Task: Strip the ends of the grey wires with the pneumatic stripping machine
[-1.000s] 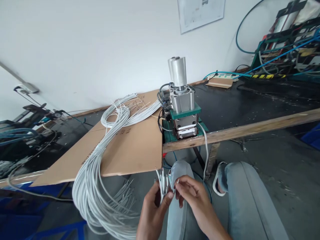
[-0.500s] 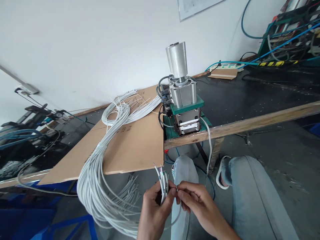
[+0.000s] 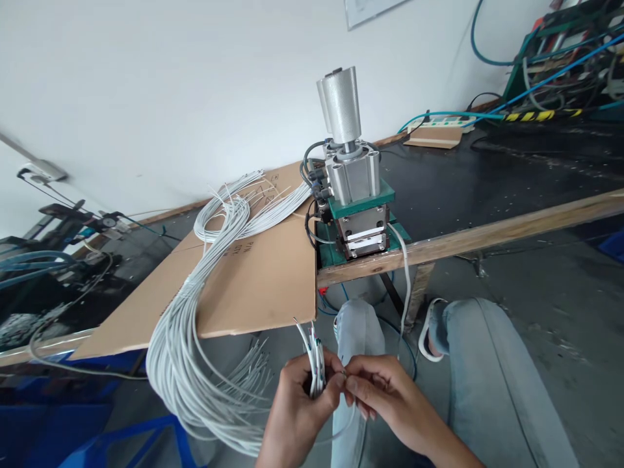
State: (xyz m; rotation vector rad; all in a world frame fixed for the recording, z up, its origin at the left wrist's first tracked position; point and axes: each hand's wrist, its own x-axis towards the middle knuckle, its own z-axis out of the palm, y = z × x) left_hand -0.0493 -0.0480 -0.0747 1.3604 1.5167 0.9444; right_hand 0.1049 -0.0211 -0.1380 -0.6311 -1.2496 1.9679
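My left hand (image 3: 305,403) is closed around the ends of several white cables (image 3: 316,361), whose tips stick up between thumb and fingers. Its thumb and forefinger also pinch one cable end, meeting the fingertips of my right hand (image 3: 383,393). That hand is closed in a pinch on the same cable end; the tip itself is mostly hidden by the fingers. From below my hands one cable curves down over the knee. A thick bundle of white cables (image 3: 180,351) hangs off the cardboard sheet (image 3: 273,286) and runs toward my left hand.
A pneumatic press (image 3: 353,175) with two silver cylinders stands at the table's wooden edge (image 3: 468,239). Behind it lie a power strip (image 3: 446,123) and blue hoses. Other equipment (image 3: 63,240) sits at left, above a blue frame (image 3: 146,439). My legs (image 3: 492,383) are below.
The view has shifted slightly. My hands stay together at the cable end, with the fingertips drawn a little closer around it.
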